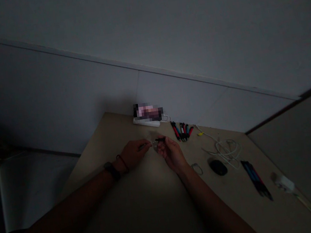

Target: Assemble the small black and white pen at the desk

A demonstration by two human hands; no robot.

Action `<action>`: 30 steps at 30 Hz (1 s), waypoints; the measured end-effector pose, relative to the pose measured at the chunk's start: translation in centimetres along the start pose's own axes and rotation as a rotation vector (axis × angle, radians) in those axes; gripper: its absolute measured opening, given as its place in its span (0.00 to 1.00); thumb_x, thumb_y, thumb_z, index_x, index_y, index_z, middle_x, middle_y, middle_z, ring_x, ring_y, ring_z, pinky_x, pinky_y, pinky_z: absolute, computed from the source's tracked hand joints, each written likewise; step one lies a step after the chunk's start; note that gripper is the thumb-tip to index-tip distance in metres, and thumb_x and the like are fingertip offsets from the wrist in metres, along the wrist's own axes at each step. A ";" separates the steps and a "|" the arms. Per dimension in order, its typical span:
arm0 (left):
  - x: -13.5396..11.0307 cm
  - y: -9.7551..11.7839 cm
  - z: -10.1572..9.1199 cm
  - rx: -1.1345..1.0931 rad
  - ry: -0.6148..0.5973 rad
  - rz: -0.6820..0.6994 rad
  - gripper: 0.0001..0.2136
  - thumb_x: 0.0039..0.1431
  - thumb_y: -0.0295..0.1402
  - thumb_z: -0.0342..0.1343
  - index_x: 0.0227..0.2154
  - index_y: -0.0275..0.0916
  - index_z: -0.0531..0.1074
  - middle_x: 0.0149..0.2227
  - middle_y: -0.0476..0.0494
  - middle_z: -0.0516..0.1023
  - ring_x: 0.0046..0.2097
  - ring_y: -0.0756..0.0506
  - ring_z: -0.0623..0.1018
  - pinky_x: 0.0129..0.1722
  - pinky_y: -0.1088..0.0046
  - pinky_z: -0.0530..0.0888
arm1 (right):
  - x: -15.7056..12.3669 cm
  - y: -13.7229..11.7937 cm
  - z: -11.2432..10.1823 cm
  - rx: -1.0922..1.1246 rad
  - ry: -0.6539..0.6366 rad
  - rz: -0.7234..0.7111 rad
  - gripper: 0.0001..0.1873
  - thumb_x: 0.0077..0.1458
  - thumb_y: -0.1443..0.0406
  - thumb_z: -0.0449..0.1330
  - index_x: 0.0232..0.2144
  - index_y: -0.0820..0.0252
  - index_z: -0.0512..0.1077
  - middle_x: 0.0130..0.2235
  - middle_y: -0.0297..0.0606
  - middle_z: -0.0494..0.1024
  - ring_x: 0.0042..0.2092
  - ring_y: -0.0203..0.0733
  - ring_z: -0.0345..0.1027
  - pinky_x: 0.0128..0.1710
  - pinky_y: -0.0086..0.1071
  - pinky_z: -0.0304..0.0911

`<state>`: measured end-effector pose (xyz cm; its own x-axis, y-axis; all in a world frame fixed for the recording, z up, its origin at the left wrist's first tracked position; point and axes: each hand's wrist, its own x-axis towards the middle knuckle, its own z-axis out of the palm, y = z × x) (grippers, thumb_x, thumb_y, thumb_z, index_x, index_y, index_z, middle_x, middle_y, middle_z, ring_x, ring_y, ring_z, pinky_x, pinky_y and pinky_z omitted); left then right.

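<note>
My left hand [133,152] is closed in a pinch above the table, a slim dark piece [143,146] between its fingers. Facing it, my right hand [173,154] grips a short black pen part [160,140] with a thin pale tip pointing left. The tip is close to my left fingertips; the dim light hides whether the two pieces touch. Just beyond and to the right lies a group of pens [182,131] in black, red and blue.
A phone [147,112] with a lit screen leans at the wall on a white power strip [146,122]. On the right are a coiled white cable [225,149], a black mouse [218,167], a second bundle of pens [256,179] and a white plug [284,183].
</note>
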<state>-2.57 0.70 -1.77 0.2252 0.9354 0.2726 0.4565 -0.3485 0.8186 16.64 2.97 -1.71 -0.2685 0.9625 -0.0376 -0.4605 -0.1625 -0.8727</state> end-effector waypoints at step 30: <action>0.0 0.0 -0.1 0.052 -0.034 -0.014 0.16 0.68 0.43 0.50 0.36 0.39 0.79 0.33 0.48 0.81 0.34 0.47 0.76 0.35 0.74 0.69 | 0.1 0.1 0.4 -0.079 0.068 -0.025 0.21 0.51 0.47 0.70 0.35 0.58 0.77 0.24 0.33 0.77 0.23 0.34 0.67 0.24 0.28 0.64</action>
<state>-2.69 0.76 -1.73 0.2476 0.9378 0.2432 0.5033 -0.3391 0.7948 16.24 2.93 -1.66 -0.1984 0.9790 -0.0464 -0.3971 -0.1235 -0.9094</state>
